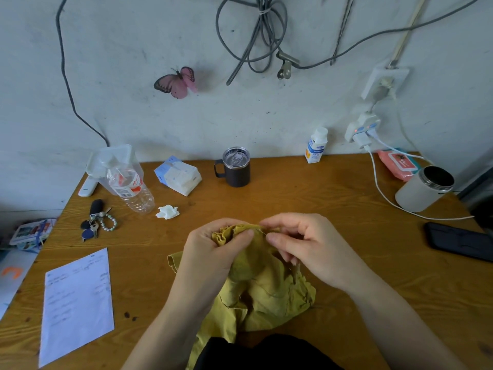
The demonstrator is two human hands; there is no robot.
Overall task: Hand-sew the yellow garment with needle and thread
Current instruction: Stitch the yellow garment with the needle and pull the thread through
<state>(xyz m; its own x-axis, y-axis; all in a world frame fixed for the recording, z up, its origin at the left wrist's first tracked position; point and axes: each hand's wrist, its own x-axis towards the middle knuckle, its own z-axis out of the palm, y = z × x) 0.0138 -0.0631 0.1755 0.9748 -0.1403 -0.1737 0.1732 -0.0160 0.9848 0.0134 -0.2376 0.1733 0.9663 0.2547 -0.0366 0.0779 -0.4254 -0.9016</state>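
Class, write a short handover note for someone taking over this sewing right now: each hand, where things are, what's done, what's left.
Left hand grips the bunched edge of the yellow garment.
Right hand pinches that edge beside it; the needle is too small to make out.
The rest of the garment lies on the wooden table.
Done: cannot be judged.
Left: the stitching.

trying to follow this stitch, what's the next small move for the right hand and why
Probably draw the right hand away to pull the stitch through. The left hand grips the bunched edge of the yellow garment, the right pinches the fold beside it, where a thin pale line shows; needle or thread, too fine to tell.
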